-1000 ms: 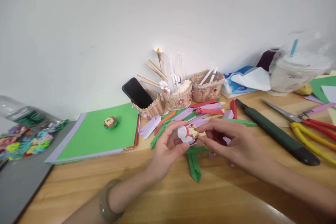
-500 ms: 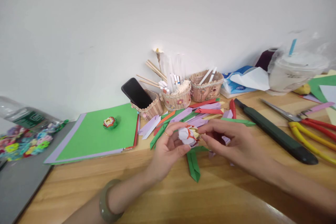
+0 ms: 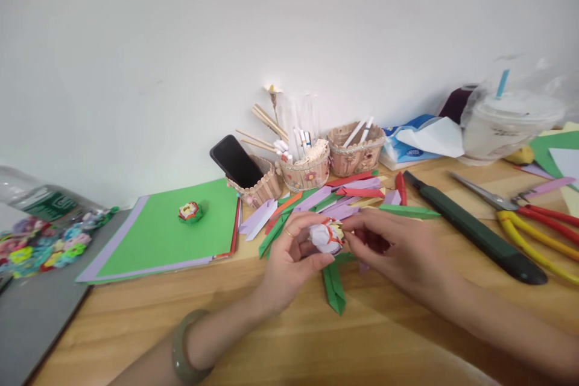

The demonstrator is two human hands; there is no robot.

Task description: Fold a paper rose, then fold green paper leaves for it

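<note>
A: How are your hands set?
B: Your left hand (image 3: 292, 262) holds the white paper flower (image 3: 324, 237) between thumb and fingers; your right hand (image 3: 398, 250), narrowed to a pinch, grips its yellow side.
A: Where is the flower?
B: Above your wooden table (image 3: 253, 344), before the folded paper strips (image 3: 319, 196).
A: And beyond your hands?
B: To your left, a second paper flower (image 3: 190, 212) on green paper (image 3: 149, 235); farther back, three baskets (image 3: 307, 174) near the wall (image 3: 181, 42), the leftmost bearing a phone (image 3: 235, 160).
</note>
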